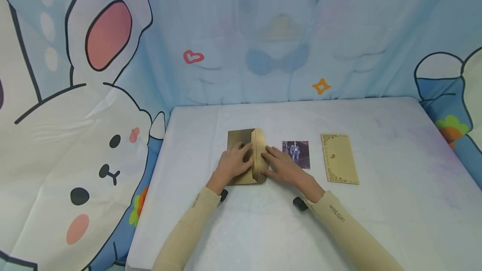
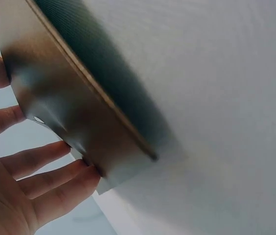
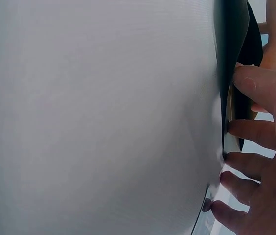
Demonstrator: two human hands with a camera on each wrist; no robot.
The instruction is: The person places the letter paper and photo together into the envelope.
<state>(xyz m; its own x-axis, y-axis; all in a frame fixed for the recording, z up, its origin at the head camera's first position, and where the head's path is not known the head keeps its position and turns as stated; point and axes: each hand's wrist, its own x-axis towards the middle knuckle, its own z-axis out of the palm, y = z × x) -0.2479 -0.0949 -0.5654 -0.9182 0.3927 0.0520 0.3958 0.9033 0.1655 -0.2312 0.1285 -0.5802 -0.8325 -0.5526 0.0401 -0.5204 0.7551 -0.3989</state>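
A gold-brown paper envelope lies on the white table, with a lighter folded flap along its right side. My left hand rests on the envelope, its fingers touching the surface beside the flap. In the left wrist view the fingertips of that hand press on the shiny brown paper. From the other side, my right hand touches the flap's right edge with spread fingers. The right wrist view shows its thumb and fingers against the paper edge.
Close to my right hand lies a small square photo of a standing person. Farther right is a pale yellow card with ornate corners. A blue cartoon-print cloth hangs behind the white table.
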